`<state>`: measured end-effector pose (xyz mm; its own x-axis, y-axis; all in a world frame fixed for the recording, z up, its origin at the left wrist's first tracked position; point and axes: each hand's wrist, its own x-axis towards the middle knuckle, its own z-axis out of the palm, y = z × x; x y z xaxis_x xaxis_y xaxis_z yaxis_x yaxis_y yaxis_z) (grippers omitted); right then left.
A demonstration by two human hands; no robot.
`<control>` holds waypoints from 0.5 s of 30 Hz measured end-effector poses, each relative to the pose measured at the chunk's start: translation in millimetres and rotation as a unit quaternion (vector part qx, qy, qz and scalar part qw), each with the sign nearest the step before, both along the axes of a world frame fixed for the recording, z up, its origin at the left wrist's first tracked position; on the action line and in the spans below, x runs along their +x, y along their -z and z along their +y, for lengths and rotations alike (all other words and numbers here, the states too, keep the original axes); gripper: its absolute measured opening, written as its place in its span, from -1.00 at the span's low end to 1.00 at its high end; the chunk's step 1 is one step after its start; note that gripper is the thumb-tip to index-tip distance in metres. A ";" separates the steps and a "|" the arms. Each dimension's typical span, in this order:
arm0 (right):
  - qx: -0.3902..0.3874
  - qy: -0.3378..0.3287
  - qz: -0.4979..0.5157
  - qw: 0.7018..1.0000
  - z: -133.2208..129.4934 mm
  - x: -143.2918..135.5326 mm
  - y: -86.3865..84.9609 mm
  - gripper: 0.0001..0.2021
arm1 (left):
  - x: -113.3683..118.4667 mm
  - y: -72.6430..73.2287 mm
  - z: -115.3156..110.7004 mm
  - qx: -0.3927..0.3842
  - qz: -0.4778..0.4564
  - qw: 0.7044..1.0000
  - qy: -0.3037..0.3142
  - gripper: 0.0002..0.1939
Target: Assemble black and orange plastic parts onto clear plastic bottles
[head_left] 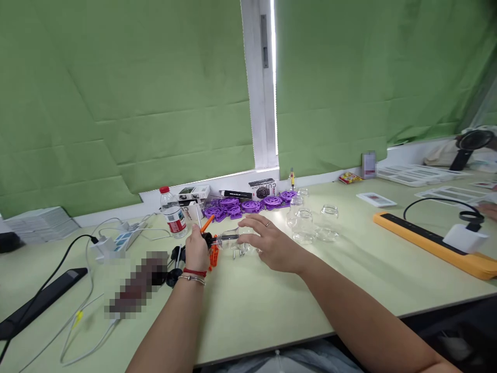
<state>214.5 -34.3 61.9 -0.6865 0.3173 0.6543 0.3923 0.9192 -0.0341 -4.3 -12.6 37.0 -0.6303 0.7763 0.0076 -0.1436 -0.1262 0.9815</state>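
Observation:
My left hand (196, 251) is closed around a black part (208, 239), shaped like a cap or fitting; most of it is hidden by the fingers. An orange strip (207, 224) and a white stick rise beside that hand. From the black part a dark rod reaches into a clear bottle (225, 239) that lies on its side. My right hand (267, 241) curls its fingers over the far end of this bottle. Below the bottle, several small metal screws (238, 253) and orange pieces (214, 254) rest on the table. More black parts (174, 274) lie by my left wrist.
Several clear jars (304, 228) stand right of my hands. Purple discs (252, 206), small boxes (194, 192) and a red-capped bottle (173, 213) line the back. Cables and a power strip (130, 238) lie left, an orange power strip (427, 241) right. A person's hand (487, 210) shows far right.

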 end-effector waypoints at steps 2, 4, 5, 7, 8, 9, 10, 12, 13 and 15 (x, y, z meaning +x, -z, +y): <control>-0.024 0.023 0.004 0.999 -5.9 11.4 -6.1 -0.33 | 0.6 -3.5 -1.4 0.006 0.008 1.000 0.000 -0.57; -0.069 0.054 0.030 0.996 -13.1 29.2 -6.9 -0.32 | 2.0 -5.9 -3.1 0.009 0.008 1.000 -0.003 -0.58; -0.095 0.070 0.053 0.992 -16.9 40.3 -3.9 -0.32 | 2.4 -6.7 -3.6 0.011 0.008 1.000 -0.007 -0.58; -0.151 0.116 0.126 0.974 -23.9 65.6 10.3 -0.38 | 2.5 -7.6 -4.0 0.015 0.004 1.000 -0.019 -0.60; -0.185 0.149 0.177 0.955 -26.7 79.1 21.1 -0.40 | 2.3 -7.8 -3.8 0.015 0.003 1.000 -0.022 -0.60; -0.220 0.179 0.234 0.930 -29.0 92.6 33.7 -0.39 | 2.2 -7.9 -3.4 0.013 0.002 1.000 -0.023 -0.61; -0.261 0.211 0.287 0.897 -30.6 105.6 47.2 -0.37 | 2.4 -8.1 -3.2 0.010 0.001 1.000 -0.022 -0.61; -0.316 0.274 0.359 0.834 -31.9 128.9 73.0 -0.33 | 4.2 -8.6 -3.1 0.004 0.000 1.000 -0.017 -0.61; -0.334 0.304 0.358 0.817 -31.7 138.3 83.5 -0.33 | 5.7 -9.0 -3.4 0.001 0.000 1.000 -0.013 -0.62; -0.345 0.352 0.327 0.806 -29.7 151.9 97.0 -0.35 | 9.2 -9.5 -4.4 -0.001 0.004 1.000 -0.014 -0.61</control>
